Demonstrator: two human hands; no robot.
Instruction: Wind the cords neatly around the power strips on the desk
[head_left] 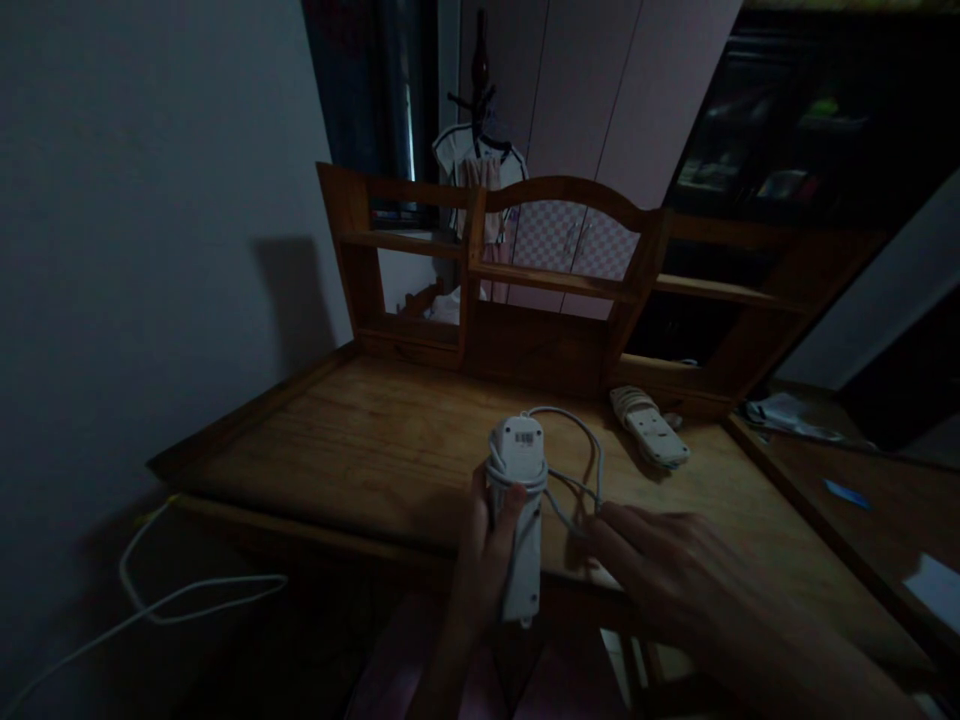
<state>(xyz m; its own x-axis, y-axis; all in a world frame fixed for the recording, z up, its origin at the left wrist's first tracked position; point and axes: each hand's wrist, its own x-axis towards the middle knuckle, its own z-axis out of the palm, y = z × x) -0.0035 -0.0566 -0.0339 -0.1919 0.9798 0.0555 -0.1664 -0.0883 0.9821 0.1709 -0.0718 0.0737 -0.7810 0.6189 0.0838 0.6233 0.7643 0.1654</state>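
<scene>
My left hand (491, 540) is wrapped round a white power strip (523, 450), held upright over the desk's front edge with its label side facing me. Several turns of its grey-white cord (517, 478) circle the strip near the upper end, and my left thumb presses close below them. To the right, my right hand (645, 545) has its fingers closed on the loose part of the cord, which loops out over the desk. The fingertips of that hand are partly hidden. A second power strip (652, 430), with cord wound round one end, lies on the desk at the right.
The wooden desk (360, 430) has a shelf unit (555, 280) along its back. A white cable (202, 585) hangs at the left front corner. On the right stands another wooden surface (825, 470) with a blue packet (847, 492) and white paper (934, 590). A wall (165, 250) borders the left.
</scene>
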